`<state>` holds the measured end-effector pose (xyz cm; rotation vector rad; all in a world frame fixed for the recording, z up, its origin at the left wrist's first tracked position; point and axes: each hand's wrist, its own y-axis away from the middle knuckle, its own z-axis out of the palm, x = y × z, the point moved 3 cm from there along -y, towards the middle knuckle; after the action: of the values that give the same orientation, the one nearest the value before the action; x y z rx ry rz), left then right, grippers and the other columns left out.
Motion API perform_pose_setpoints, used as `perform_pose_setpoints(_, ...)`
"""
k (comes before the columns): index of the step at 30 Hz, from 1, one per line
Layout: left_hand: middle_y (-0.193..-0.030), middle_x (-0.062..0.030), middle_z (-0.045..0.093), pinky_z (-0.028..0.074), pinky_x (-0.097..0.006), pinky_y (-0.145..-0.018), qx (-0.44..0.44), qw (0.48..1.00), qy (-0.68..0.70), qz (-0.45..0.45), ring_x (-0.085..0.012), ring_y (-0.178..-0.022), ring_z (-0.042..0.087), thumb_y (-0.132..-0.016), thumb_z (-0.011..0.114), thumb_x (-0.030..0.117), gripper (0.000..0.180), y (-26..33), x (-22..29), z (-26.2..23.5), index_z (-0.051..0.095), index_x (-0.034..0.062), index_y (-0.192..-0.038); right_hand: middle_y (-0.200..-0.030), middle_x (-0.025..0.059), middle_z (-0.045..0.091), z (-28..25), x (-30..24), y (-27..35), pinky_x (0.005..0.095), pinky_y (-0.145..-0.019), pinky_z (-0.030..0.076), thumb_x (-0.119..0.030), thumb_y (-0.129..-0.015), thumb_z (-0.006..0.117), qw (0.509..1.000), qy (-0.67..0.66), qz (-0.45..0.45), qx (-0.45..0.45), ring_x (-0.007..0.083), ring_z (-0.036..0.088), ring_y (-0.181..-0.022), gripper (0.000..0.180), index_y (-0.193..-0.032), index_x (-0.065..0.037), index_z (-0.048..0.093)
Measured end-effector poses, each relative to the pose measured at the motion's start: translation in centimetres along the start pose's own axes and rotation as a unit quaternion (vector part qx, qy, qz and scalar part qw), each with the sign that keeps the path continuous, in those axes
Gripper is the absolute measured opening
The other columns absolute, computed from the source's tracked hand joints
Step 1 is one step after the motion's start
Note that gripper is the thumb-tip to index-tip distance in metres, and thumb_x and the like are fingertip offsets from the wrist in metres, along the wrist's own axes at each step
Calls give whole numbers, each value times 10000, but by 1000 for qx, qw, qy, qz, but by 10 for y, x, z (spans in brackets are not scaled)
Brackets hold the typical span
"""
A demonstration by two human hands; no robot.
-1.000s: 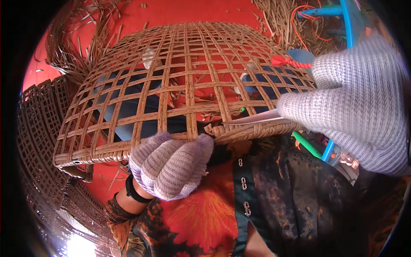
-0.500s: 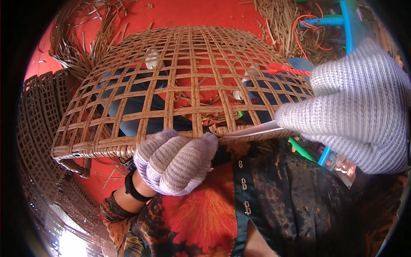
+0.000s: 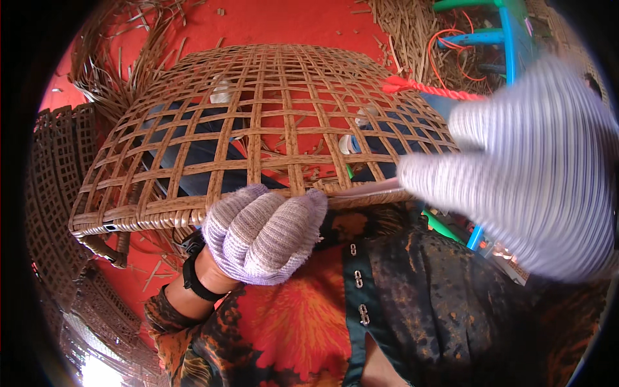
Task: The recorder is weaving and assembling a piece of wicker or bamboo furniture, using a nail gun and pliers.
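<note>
A woven brown lattice panel (image 3: 255,129) with a wrapped rim lies tilted over my knees. My left hand (image 3: 263,238), in a pale knitted glove, is closed over its near rim, fingertips on top. At the right, my right hand (image 3: 522,174) wears the same kind of glove and is smeared by motion. Its fingers are closed on the end of a thin, pale, flat strip (image 3: 371,189). That strip runs along the rim toward my left hand; whether it is a blade or weaving material I cannot tell. A red twisted cord (image 3: 432,89) shows beside my right hand.
Bundles of loose brown strips (image 3: 122,71) lie on the red floor (image 3: 271,19), with scraps scattered about. Dark woven pieces (image 3: 64,174) stand at the left. A blue and green frame (image 3: 509,45) and orange cord (image 3: 445,45) are at the far right.
My right hand has shifted slightly left and down, and its glove is more blurred. The panel has moved a little left in view, my left hand still on its rim.
</note>
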<state>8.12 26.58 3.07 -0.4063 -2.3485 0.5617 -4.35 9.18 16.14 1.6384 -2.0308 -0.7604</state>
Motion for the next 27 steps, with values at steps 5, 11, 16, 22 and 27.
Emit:
perform_pose_setpoints(5,-808,-48,667,478,-335,-462,29,999,-19,10,-222,-601,653,-679,756,-3,248,2,-1,5,745,44,-922,-758,95,606,-6,-21,16,351,-518,511,-173,-832,679,999,37,29,-13,217,645,-595,392,-1219,-111,671)
perform_pose_setpoints(11,-959,-31,675,530,-356,-632,46,997,-63,13,-217,-766,652,-695,768,73,307,7,3,7,752,71,-1001,-766,97,608,-10,-22,11,350,-519,512,-171,-838,669,999,45,28,-8,214,646,-597,404,-1238,-113,661)
perform_pose_setpoints(16,-1136,-32,663,535,-388,-812,98,986,-130,38,-225,-951,624,-723,759,136,366,12,5,10,737,93,-1086,-772,99,610,-13,-30,15,350,-519,513,-170,-843,661,997,65,26,-27,213,647,-599,414,-1253,-114,652)
perform_pose_setpoints(22,-1136,-33,650,524,-387,-818,123,982,-135,42,-214,-954,626,-738,743,115,358,15,5,15,731,97,-1095,-780,101,612,-19,-50,20,349,-520,514,-168,-849,651,993,99,38,-47,211,648,-601,426,-1271,-115,642)
perform_pose_setpoints(27,-1159,-35,640,506,-385,-834,121,983,-133,41,-216,-977,625,-753,741,119,347,18,3,17,732,108,-1100,-786,102,614,-2,-75,40,348,-520,514,-166,-854,643,993,116,38,-1,209,649,-603,436,-1286,-116,634)
